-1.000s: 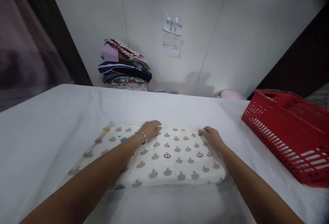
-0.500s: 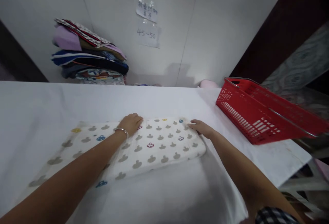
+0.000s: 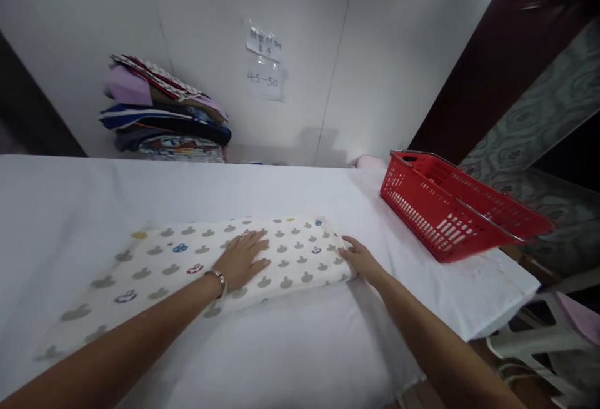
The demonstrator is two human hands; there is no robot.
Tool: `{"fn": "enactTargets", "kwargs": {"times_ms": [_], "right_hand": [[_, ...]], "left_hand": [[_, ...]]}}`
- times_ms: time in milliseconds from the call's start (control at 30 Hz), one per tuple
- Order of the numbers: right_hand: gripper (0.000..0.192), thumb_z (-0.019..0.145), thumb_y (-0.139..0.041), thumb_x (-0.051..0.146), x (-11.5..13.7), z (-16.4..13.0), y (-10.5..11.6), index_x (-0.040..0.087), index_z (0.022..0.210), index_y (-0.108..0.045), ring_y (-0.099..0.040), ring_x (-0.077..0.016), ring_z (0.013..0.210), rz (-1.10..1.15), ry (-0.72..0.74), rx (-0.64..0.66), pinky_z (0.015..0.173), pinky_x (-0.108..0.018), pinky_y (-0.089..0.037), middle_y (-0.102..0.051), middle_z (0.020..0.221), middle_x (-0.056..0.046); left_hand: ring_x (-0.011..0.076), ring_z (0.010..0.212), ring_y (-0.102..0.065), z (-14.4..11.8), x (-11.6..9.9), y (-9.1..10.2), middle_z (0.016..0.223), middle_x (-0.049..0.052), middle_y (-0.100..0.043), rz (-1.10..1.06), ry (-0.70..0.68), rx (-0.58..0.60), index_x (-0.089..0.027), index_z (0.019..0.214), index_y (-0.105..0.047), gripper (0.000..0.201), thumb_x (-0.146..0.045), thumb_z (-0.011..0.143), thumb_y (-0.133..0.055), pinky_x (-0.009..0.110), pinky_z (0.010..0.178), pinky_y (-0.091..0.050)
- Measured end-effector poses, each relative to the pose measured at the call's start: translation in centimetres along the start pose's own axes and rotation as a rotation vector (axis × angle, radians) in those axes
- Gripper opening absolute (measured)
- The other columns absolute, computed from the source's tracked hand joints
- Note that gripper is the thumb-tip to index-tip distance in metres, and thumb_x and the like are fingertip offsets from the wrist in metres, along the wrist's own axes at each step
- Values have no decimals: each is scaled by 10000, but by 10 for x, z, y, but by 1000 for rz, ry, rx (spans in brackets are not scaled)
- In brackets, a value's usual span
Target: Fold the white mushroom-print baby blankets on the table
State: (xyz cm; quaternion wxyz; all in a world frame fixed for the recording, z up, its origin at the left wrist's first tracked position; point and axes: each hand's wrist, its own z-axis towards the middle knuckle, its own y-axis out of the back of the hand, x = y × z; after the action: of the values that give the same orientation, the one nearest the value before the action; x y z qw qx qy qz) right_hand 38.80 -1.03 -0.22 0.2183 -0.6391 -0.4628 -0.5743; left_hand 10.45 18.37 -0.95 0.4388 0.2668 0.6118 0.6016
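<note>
A white cloth (image 3: 290, 252) printed with grey mushroom shapes and a few coloured ones lies on the table, its right part folded over in layers. My left hand (image 3: 241, 260), with a silver bracelet at the wrist, rests flat on the middle of the cloth, fingers spread. At the cloth's right edge is my right hand (image 3: 363, 259), its fingers stretched out and touching the fold. Neither hand is closed round anything.
A red plastic basket (image 3: 417, 212) with metal handles stands at the right of the white-covered table (image 3: 281, 190). Behind the table's far left edge rises a stack of folded fabrics (image 3: 164, 115). Two paper notes (image 3: 265, 79) hang on the wall. A white stool (image 3: 525, 334) is at lower right.
My left hand has come nearer and spread open on the cloth. My right hand has slid down along the right edge. The cloth's near edge lies further in, and the view has shifted slightly.
</note>
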Motion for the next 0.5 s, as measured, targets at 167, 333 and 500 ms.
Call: {"fn": "enactTargets", "kwargs": {"times_ms": [167,333,500], "right_hand": [[584,710,-580,432,-13,-3,-7,153,1212,-472,-596,-156,644,-82,134,-105,578,-258,-452,-627,755,-10],[602,732,-535,458,-21,-3,2,128,1231,-468,-615,-186,680,-244,140,-86,615,-293,-468,-639,762,-30],[501,797,-444,456,-15,-11,5,188,1218,-495,-595,-231,873,-755,365,-208,792,-399,-464,-613,1026,-83]], "left_hand": [[262,1335,-207,-4,-3,-8,1452,47,-263,-25,30,26,-240,1294,-414,528,-516,856,-312,489,1078,-153],[230,1332,-223,-11,-6,8,1442,34,-292,-53,51,2,-247,1295,-410,485,-469,879,-300,432,1083,-192],[263,1337,-204,-50,26,32,1447,77,-272,-12,253,-30,-221,1311,-391,520,-473,860,-332,491,1069,-177]]}}
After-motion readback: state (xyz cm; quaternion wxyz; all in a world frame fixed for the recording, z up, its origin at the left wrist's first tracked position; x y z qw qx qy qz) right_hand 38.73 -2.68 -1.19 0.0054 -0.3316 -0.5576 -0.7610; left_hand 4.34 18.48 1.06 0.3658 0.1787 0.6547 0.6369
